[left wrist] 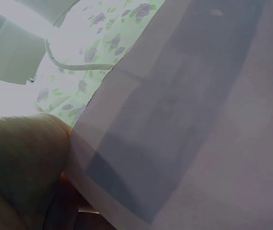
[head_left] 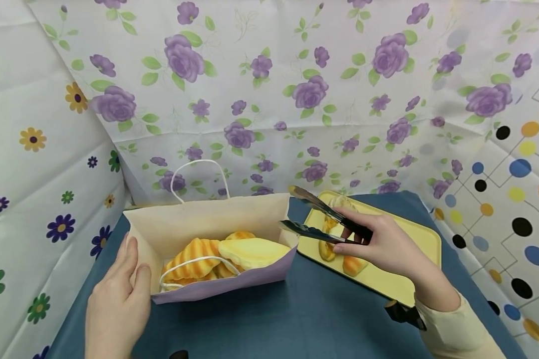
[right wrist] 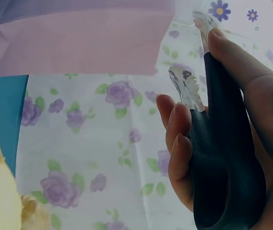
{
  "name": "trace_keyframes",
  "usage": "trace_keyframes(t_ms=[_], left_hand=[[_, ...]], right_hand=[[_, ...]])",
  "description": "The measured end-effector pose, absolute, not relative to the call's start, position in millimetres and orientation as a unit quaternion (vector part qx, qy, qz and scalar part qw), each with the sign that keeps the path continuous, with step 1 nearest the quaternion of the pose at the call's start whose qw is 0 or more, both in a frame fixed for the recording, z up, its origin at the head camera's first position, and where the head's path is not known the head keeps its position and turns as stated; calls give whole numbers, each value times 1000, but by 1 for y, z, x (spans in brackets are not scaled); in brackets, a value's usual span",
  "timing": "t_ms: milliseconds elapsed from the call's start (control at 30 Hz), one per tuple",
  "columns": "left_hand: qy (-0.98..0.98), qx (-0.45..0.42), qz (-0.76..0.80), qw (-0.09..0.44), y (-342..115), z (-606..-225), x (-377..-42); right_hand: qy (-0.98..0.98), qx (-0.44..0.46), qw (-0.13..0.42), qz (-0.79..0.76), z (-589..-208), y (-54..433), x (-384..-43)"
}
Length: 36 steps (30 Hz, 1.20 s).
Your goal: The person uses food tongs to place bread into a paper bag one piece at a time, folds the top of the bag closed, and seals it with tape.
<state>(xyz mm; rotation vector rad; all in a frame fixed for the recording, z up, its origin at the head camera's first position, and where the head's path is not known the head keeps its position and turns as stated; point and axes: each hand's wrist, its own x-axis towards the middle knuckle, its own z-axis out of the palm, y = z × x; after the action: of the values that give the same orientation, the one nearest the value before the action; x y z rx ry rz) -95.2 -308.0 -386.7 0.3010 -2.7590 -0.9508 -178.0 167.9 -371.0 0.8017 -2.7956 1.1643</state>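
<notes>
My left hand [head_left: 119, 299] holds the near left corner of a lilac paper bag [head_left: 215, 288], thumb on its outer face. The bag lies tilted with its mouth towards me. Inside are ridged golden breads [head_left: 193, 257] and a pale yellow oval bread [head_left: 253, 253]. My right hand [head_left: 386, 244] grips black-handled food tongs [head_left: 352, 229]. The tongs' metal tips are spread apart with nothing between them, by the bag's right edge. Beneath the right hand, a yellow tray [head_left: 400, 239] bears several small breads, among them a golden-brown bun [head_left: 354, 266], partly hidden by the hand.
A blue cloth [head_left: 269, 319] covers the table. White cord handles [head_left: 199, 162] rise from the bag's far side and hang across its near side. Flower-printed sheets [head_left: 260, 99] enclose the back and left, and a dotted sheet [head_left: 521, 224] the right.
</notes>
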Motion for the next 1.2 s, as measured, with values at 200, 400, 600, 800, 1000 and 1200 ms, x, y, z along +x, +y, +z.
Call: trace_keyframes(t_ms=[200, 400, 600, 800, 1000, 1200], left_hand=[[-942, 87, -310, 98, -307, -387, -96], [-945, 91, -298, 103, -306, -386, -96], [-945, 87, -291, 118, -305, -387, -96], [-944, 87, -295, 119, -304, -388, -96], [-945, 87, -292, 115, -304, -388, -96], [-946, 83, -291, 113, -304, -388, -97]], right_hand=[[-899, 225, 21, 374, -384, 183, -176], [-911, 190, 29, 364, -396, 198, -171], [-925, 153, 37, 346, -409, 220, -164], [-941, 100, 32, 320, -427, 244, -161], [-951, 72, 33, 299, -447, 272, -168], [-964, 67, 8, 256, -459, 296, -197]])
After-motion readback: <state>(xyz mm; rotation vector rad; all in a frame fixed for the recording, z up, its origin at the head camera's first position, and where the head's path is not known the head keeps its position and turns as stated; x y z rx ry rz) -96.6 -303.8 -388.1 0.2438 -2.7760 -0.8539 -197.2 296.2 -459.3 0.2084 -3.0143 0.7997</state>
